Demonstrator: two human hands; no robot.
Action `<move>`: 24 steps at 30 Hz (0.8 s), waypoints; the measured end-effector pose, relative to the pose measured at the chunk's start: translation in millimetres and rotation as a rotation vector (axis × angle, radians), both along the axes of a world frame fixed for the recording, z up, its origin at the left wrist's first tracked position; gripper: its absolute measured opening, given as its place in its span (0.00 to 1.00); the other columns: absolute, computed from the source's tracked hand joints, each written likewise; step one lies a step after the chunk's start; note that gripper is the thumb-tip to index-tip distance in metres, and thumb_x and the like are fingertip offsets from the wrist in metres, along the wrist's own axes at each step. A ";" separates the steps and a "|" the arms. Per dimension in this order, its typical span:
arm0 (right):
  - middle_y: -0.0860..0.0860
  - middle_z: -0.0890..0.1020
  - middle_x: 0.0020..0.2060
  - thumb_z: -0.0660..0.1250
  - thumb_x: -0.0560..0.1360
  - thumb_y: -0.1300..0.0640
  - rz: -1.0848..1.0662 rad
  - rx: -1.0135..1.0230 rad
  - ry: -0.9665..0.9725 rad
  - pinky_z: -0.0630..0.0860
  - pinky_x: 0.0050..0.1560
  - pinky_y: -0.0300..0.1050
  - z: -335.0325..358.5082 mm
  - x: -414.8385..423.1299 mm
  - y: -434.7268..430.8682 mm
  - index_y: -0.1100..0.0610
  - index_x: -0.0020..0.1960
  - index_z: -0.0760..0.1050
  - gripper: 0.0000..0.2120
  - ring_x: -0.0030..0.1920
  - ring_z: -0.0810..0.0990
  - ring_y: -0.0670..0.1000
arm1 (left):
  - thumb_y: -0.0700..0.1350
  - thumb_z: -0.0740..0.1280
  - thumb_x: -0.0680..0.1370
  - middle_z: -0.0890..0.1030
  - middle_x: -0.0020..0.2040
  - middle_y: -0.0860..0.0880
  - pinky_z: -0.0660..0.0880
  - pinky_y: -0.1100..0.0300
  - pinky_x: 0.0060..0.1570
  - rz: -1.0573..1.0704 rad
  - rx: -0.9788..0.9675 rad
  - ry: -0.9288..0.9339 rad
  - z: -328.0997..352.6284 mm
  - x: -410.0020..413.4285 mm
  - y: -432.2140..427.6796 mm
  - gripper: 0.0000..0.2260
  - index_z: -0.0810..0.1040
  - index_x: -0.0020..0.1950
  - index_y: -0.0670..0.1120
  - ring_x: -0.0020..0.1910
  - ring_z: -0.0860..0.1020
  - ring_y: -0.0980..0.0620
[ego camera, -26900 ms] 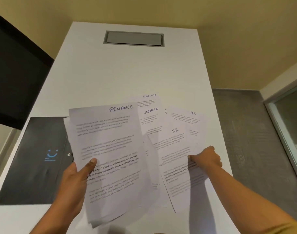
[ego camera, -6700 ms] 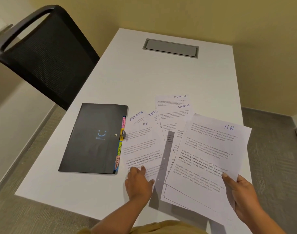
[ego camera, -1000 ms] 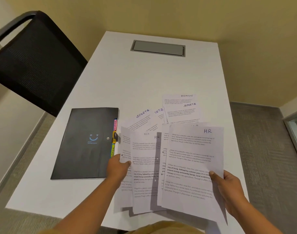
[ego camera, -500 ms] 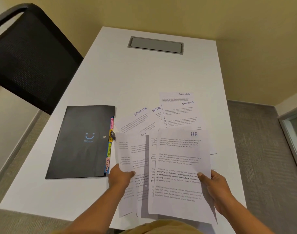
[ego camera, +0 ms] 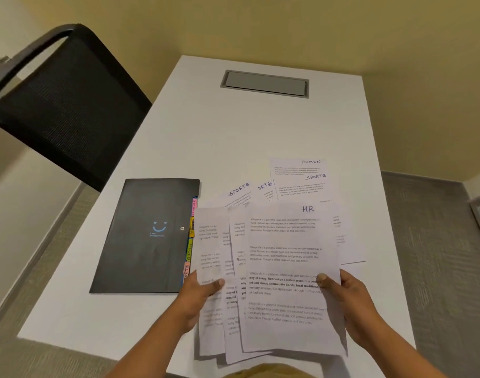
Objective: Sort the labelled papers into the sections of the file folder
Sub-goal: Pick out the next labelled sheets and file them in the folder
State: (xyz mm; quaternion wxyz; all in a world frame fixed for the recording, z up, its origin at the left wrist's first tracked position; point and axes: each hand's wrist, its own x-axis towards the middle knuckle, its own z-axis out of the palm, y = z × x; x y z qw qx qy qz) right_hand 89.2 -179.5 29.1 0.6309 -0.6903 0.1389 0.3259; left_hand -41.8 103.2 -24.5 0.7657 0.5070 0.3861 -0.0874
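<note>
**Both hands on one fan of HR sheets**

1. My left hand [ego camera: 198, 298]: thumb on top and fingers underneath, pinching the left edge of the HR papers [ego camera: 285, 268].
2. My right hand [ego camera: 348, 304]: thumb pressed on the top sheet, fingers curled behind the right edge of the same papers.
3. HR papers: several printed sheets fanned out leftward, held above the near edge of the table [ego camera: 233, 132]. Only the top sheet's heading, "HR", is readable.
4. File folder [ego camera: 146, 236]: black, closed and flat on the table at 10 o'clock from my left hand, with a blue smile mark on the cover. Its coloured tabs [ego camera: 191, 241] run down its right edge, just beside the fan.
5. SPORTS sheets [ego camera: 239, 192]: lying on the table at 12 o'clock, their lower parts hidden by the fan.
6. ADMIN sheet [ego camera: 301, 166]: at 1 o'clock, beyond the fan, with another SPORTS sheet overlapping it.
7. Further sheets at 3 o'clock, headings hidden.
8. Grey hatch [ego camera: 264, 83]: set in the table's far end, at 12 o'clock.
9. Black mesh chair [ego camera: 64, 105]: beside the table at 10 o'clock.
</note>
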 end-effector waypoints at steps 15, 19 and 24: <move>0.53 0.84 0.57 0.79 0.64 0.50 0.229 0.128 -0.070 0.76 0.63 0.58 22.8 -1.6 34.1 0.56 0.63 0.79 0.29 0.58 0.83 0.55 | 0.53 0.63 0.80 0.84 0.54 0.54 0.81 0.57 0.46 -0.074 -0.081 -0.107 70.4 33.2 -17.0 0.13 0.76 0.63 0.55 0.52 0.83 0.54; 0.53 0.86 0.52 0.81 0.63 0.52 0.183 0.125 -0.151 0.80 0.54 0.54 34.8 5.3 37.6 0.57 0.59 0.80 0.27 0.51 0.86 0.56 | 0.45 0.68 0.78 0.84 0.55 0.52 0.80 0.58 0.47 -0.143 0.035 -0.217 91.4 46.0 -24.6 0.14 0.76 0.63 0.52 0.53 0.83 0.52; 0.49 0.87 0.45 0.75 0.70 0.57 0.078 0.007 -0.358 0.82 0.51 0.55 53.1 17.6 42.7 0.53 0.51 0.82 0.10 0.46 0.87 0.52 | 0.45 0.70 0.77 0.84 0.54 0.53 0.81 0.56 0.49 -0.055 0.307 -0.331 109.3 63.5 -36.8 0.11 0.79 0.59 0.52 0.53 0.83 0.52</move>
